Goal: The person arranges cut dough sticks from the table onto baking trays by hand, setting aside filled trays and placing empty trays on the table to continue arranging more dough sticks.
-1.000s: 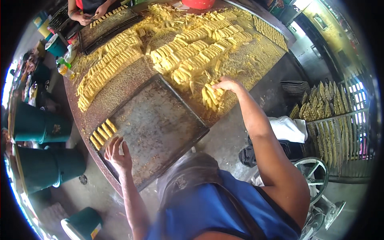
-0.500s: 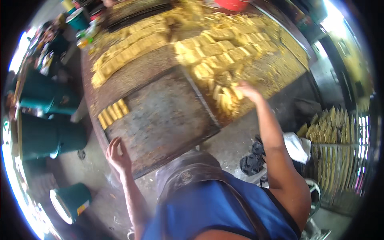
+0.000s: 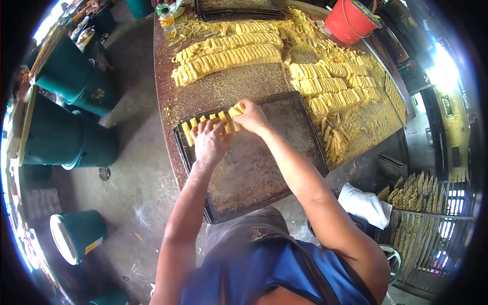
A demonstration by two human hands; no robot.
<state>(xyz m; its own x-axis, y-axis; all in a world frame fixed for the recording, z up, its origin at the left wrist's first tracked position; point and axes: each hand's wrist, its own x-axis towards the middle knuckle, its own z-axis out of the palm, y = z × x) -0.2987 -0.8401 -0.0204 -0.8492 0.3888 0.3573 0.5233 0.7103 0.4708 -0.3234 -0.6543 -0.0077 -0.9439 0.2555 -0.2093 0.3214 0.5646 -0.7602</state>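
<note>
Several yellow, finger-shaped, dough-like sticks (image 3: 193, 122), likely soft and best held mid-length, lie on the dark rectangular metal tray (image 3: 254, 173), partly beneath the left grip (image 3: 211, 142) (closure unclear), beside the right grip (image 3: 251, 118) pinching more.

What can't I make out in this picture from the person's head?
All in the head view:
Exact count of yellow dough-like sticks: the left hand and right hand cover some.
Far dark tray: cut off by the top edge.
Lowest green tub: cut off by the bottom edge.
Label on the clear bottle: too small to read.
</note>
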